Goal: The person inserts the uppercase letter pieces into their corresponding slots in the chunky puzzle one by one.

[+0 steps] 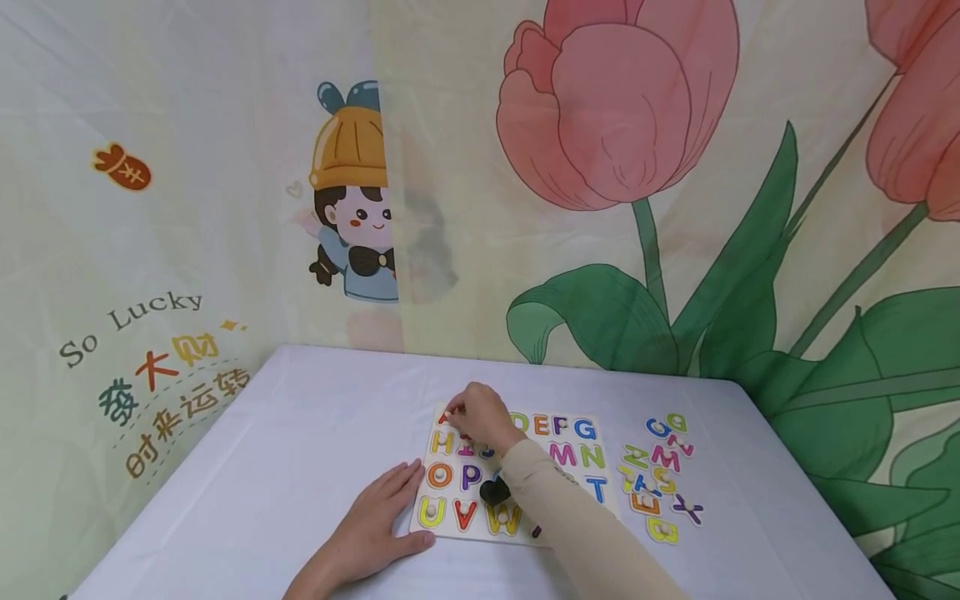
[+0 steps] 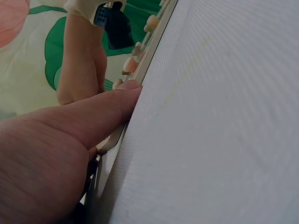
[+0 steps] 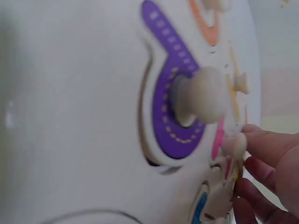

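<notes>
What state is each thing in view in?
Letter board: flat on the white tablecloth, several letters seated
Purple P: in its slot, knob up
Red A: partly hidden, seating unclear
Loose letter pieces: scattered right of the board
Left hand: fingers extended, at the board's left edge
Right hand: at the red A, grip unclear

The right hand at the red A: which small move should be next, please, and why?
Probably a gentle press down on the red A: the right hand pinches at it over the far left corner of the board, while the left hand rests against the left edge. The fingers hide whether the piece sits flat.
</notes>
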